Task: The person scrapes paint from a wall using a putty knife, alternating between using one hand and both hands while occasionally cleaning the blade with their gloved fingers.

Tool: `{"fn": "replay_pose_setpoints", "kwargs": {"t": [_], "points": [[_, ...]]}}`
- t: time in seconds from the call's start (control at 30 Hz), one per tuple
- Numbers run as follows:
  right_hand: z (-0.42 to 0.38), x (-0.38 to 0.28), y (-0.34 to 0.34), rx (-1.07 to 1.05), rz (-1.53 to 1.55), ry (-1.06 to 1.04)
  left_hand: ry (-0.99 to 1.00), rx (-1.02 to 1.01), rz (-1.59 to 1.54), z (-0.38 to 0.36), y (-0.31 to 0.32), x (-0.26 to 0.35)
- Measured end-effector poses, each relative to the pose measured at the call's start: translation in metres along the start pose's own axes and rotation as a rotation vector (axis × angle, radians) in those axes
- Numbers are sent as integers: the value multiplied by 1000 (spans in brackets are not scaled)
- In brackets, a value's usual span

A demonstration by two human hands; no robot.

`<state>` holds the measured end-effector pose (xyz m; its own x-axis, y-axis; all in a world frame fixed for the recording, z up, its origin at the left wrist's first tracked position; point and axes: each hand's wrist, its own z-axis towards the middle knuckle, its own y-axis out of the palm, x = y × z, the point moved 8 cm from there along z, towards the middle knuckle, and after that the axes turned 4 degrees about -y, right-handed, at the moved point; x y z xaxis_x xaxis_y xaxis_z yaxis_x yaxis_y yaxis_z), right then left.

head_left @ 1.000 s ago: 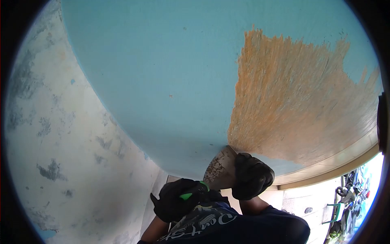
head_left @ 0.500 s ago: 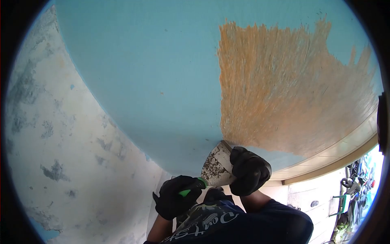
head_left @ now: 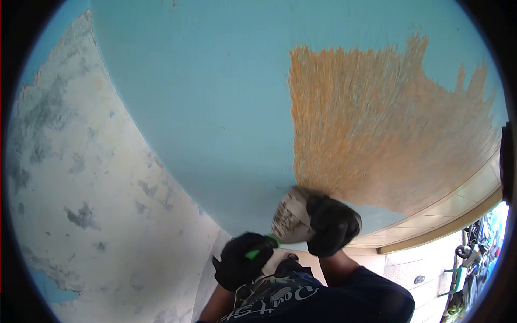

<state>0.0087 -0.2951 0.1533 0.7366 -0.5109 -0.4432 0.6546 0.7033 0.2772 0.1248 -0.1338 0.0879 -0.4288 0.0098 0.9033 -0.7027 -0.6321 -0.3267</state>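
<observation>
A wide scraper (head_left: 291, 219) with a stained, dirt-flecked metal blade and a green handle is held against the lower part of the blue-painted wall (head_left: 226, 102). My left hand (head_left: 242, 259), in a black glove, is closed around the green handle. My right hand (head_left: 333, 225), also gloved in black, is closed on the right side of the blade, its fingertips partly hidden. The blade's far edge meets the lower left corner of a scraped orange-brown patch (head_left: 355, 124), where the blue coat is off. Motion slightly blurs the blade and right hand.
A white, grey-stained wall (head_left: 118, 215) with peeling spots adjoins on the left. A pale tiled ledge (head_left: 431, 211) curves along the lower right. Beyond it are a green stool (head_left: 456, 281) and parked motorbikes (head_left: 469, 257).
The view has shifted, so the wall and patch sit slightly lower. Both hands and the scraper remain at the patch's lower left corner, with the blade turned slightly.
</observation>
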Motion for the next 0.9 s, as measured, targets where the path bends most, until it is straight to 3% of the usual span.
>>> {"fn": "replay_pose_setpoints", "kwargs": {"t": [0.07, 0.23, 0.4, 0.53, 0.6, 0.7, 0.77, 0.83, 0.9], "points": [[15, -7, 12, -8, 76, -87, 14, 57, -30, 3, -10, -1], [0, -8, -2, 5, 29, -23, -26, 51, 84, -23, 12, -10], [6, -10, 0, -56, 68, 16, -94, -53, -137, -21, 28, -17], [-1, -3, -14, -99, 138, 81, 15, -121, -60, -36, 55, -19], [-17, 6, -19, -200, 122, 287, -369, -336, -325, -57, 82, -52], [-30, -19, -67, -35, 209, 364, -285, -410, -143, -69, 115, -14], [-59, -27, -96, -44, 105, 452, -296, -445, -133, -80, 138, -12], [-74, -39, -125, 154, 143, 527, -324, -503, -121, -85, 165, -7], [-89, -53, -143, 141, 106, 532, -260, -540, -39, -84, 178, 19]]}}
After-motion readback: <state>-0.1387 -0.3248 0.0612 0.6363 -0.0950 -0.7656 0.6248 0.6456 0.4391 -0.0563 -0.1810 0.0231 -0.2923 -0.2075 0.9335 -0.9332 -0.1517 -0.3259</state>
